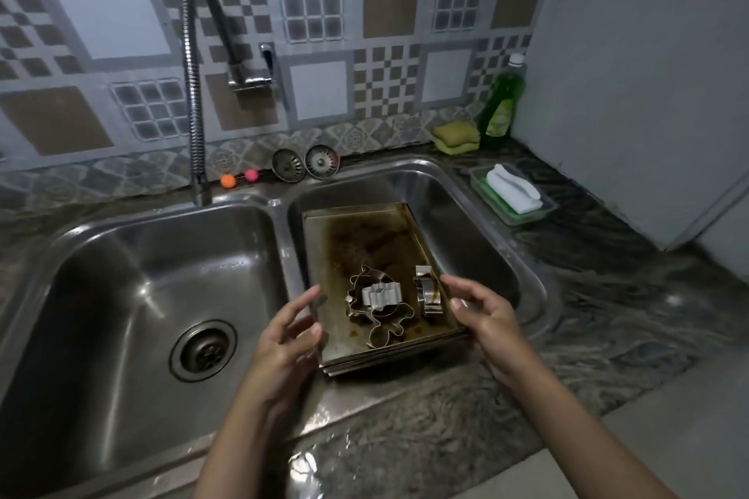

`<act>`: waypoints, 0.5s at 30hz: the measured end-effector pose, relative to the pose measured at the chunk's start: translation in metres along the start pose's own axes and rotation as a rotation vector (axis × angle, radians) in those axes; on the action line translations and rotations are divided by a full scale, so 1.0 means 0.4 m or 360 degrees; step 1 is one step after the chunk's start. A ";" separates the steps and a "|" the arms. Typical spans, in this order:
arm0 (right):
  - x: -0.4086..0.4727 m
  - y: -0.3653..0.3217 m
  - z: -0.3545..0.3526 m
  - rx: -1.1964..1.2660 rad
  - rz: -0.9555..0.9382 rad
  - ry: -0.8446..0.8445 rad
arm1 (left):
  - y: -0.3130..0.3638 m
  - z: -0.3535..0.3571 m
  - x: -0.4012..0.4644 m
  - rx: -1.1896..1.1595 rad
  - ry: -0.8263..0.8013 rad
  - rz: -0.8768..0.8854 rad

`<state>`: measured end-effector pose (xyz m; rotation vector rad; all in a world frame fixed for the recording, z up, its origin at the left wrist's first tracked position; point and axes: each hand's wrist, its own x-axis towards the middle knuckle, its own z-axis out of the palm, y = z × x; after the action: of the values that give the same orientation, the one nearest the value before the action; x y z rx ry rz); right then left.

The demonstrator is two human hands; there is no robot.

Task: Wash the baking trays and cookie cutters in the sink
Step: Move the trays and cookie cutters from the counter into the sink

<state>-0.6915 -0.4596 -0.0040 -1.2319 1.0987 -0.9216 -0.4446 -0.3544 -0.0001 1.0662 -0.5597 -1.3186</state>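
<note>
A stack of stained metal baking trays rests tilted across the front rim of the right sink basin. On the top tray lie metal cookie cutters: a large outline cutter, a small one on top of it, and a round one on its edge. My left hand hovers at the stack's left edge with fingers spread, holding nothing. At the stack's right front corner my right hand is also spread and holds nothing.
The left basin has a drain and the faucet curves above the divider. Two strainers, two small balls, a sponge, a green soap bottle and a dish with a white cloth line the back and right counter.
</note>
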 end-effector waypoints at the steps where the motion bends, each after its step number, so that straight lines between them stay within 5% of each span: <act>1: 0.033 0.002 -0.007 0.0007 0.0026 0.0017 | -0.004 0.010 0.032 -0.0017 0.0018 0.0000; 7: 0.192 0.019 -0.044 0.0078 0.0261 -0.0066 | -0.040 0.047 0.205 -0.0050 0.0138 -0.0064; 15: 0.391 0.097 -0.064 0.0636 0.0930 -0.0127 | -0.115 0.075 0.391 -0.0131 0.0501 -0.0256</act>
<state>-0.6797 -0.6111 -0.0636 -0.5636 1.0628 -0.5921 -0.4581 -0.5076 -0.0622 1.2405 -0.1863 -1.2678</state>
